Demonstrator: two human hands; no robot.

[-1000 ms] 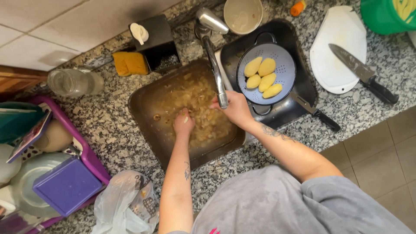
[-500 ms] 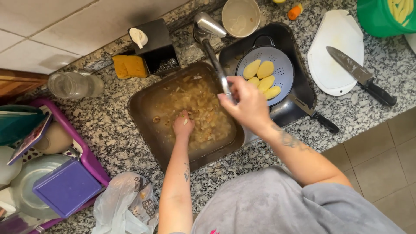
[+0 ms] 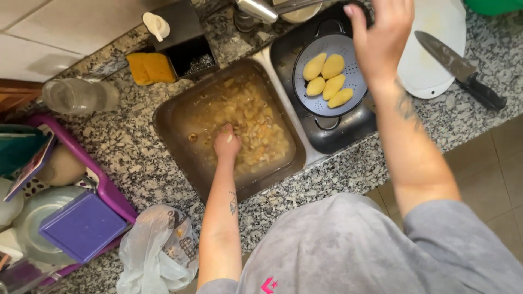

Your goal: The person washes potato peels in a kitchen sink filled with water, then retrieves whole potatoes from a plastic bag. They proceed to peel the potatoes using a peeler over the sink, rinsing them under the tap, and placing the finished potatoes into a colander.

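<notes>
1. The grip of the left hand cannot be told: the hand is plunged among the potato peelings in the left sink basin, and the fingers are hidden under murky water and scraps.
2. The right hand is raised above the right basin, fingers loosely spread and nothing clamped in them; it hangs near the tap at the top edge, though contact with it cannot be made out.
3. The peelings are seen floating thickly across the middle and right of the left basin, apparently kept there so that they can be gathered from the water.
4. Four peeled potatoes are laid in a blue-grey colander set in the right basin, presumably so that they drain apart from the waste.
5. A yellow sponge lies on the granite worktop just behind the left basin, beside a black holder.
6. A white cutting board is placed right of the sinks, and a black-handled kitchen knife rests partly on it, its handle out over the worktop.
7. Left of the sink a glass jar lies on its side; nearer, a purple dish rack holds plates and a purple container.
8. A crumpled plastic bag sits at the worktop's front edge, close to the left arm.
</notes>
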